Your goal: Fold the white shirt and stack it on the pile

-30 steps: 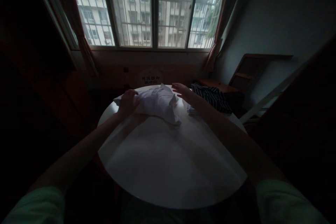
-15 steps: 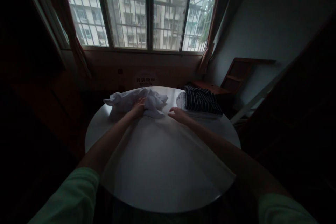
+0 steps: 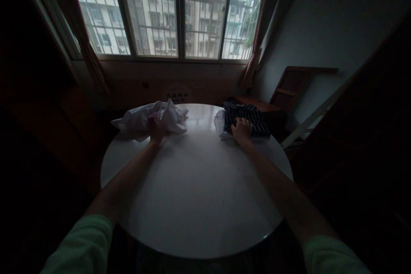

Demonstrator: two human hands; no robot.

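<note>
A crumpled white cloth (image 3: 131, 120) is heaped on the far left part of the table, one corner sticking up. My left hand (image 3: 156, 130) is closed on its near side, bunching the fabric. On the far right lies a folded black garment with white stripes (image 3: 255, 115), on top of folded white fabric (image 3: 219, 122). My right hand (image 3: 242, 129) rests at the near left edge of the striped garment, fingers curled into it. The tips of those fingers are partly hidden in the dark cloth.
Both piles lie on a round white table (image 3: 199, 192) with a glossy top. Behind it are a barred window (image 3: 205, 21) and curtains (image 3: 88, 55). A wooden chair (image 3: 285, 87) stands beyond the table at the right, near the wall.
My left hand has moved left, shifting the white cloth the same way. My right hand has gone from over the bare tabletop rightward onto the striped garment.
</note>
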